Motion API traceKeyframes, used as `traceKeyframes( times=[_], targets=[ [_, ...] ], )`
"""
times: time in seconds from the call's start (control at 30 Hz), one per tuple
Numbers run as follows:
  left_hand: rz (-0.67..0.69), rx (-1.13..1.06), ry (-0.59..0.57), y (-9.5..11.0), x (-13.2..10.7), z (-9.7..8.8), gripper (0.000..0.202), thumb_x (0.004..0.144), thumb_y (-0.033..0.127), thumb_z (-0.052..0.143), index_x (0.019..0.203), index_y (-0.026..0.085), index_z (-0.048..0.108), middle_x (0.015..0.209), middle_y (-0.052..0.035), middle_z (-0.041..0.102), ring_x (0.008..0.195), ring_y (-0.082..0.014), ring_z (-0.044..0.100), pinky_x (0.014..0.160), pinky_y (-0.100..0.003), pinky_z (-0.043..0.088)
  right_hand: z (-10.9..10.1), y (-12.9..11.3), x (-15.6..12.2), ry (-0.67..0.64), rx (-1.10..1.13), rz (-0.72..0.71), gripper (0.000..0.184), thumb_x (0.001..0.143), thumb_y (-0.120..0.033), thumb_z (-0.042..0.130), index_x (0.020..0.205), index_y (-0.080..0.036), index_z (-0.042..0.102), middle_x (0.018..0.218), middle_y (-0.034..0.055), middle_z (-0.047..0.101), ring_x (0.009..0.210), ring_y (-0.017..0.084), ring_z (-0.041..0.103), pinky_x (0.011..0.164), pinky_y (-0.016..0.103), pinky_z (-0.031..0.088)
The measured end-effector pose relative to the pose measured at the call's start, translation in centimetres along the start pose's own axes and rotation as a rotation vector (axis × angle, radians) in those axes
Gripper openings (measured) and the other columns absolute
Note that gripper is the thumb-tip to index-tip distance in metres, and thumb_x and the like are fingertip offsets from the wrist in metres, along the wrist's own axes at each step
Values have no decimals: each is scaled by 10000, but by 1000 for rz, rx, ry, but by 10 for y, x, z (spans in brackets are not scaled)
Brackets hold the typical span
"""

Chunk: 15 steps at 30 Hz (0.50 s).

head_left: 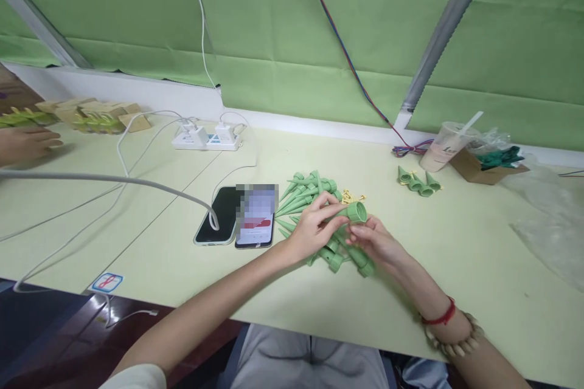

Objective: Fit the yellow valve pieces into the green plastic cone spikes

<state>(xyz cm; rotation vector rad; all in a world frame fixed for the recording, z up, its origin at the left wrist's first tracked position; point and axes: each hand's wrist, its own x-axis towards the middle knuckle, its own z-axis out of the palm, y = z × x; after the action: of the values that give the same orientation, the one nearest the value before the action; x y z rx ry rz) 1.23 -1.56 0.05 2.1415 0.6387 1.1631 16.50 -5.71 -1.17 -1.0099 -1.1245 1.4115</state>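
Across the pale surface [456, 255] spreads a pile of green spikes [298, 199]. Over it, the fingers of the left hand [314, 228] hold one more green spike [357, 213] behind its wide hollow end. The right hand [376, 243] has its fingers drawn together near that rim; whether they grip anything I cannot tell. Small yellow pieces [349, 196] lie beside the pile.

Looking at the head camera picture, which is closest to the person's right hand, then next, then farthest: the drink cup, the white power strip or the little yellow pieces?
1. Little yellow pieces: just beyond the right hand, beside the green cones.
2. Drink cup: farther back, on the right.
3. White power strip: back on the left.
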Motion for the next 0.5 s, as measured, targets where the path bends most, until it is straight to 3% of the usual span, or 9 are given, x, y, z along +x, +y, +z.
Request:
traceKeyframes(
  times=[0.1, 0.17, 0.23, 0.37, 0.5],
  targets=[
    [-71, 48, 30, -3, 0, 3, 249, 828, 313, 454, 934, 171, 629, 853, -54, 500, 743, -129, 488, 632, -243, 410, -2, -2, 0, 254, -299, -325, 251, 595, -301, 713, 532, -187, 498, 591, -7, 532, 566, 122, 518, 573, 274, 485],
    [-101, 58, 49, -5, 1, 5, 242, 834, 302, 444, 905, 172, 635, 850, -48, 496, 764, -128, 493, 665, -244, 410, -2, -2, 1, 338, -389, -411, 242, 603, -304, 714, 529, -187, 515, 606, 5, 542, 594, 133, 532, 583, 275, 491],
    [-116, 50, 71, -7, 1, 5, 236, 840, 278, 433, 895, 171, 636, 846, -45, 497, 778, -128, 495, 689, -246, 407, -2, -4, 3, 291, -316, -299, 215, 619, -346, 703, 614, -186, 559, 641, 15, 570, 596, 139, 558, 569, 280, 507],
    [-116, 1, 72, -8, 3, 4, 231, 847, 237, 412, 850, 168, 632, 849, -45, 498, 800, -130, 492, 710, -249, 403, -5, -9, 4, 18, -55, 35, 294, 700, -448, 612, 782, -167, 608, 705, 33, 617, 586, 123, 592, 577, 273, 530],
    [-51, -55, -2, -5, 3, 2, 237, 857, 207, 388, 826, 166, 619, 836, -42, 501, 806, -126, 487, 731, -248, 401, -5, -11, 0, -186, 141, 204, 253, 670, -377, 668, 800, -163, 629, 628, -17, 582, 520, 71, 554, 591, 230, 523]
  ],
)
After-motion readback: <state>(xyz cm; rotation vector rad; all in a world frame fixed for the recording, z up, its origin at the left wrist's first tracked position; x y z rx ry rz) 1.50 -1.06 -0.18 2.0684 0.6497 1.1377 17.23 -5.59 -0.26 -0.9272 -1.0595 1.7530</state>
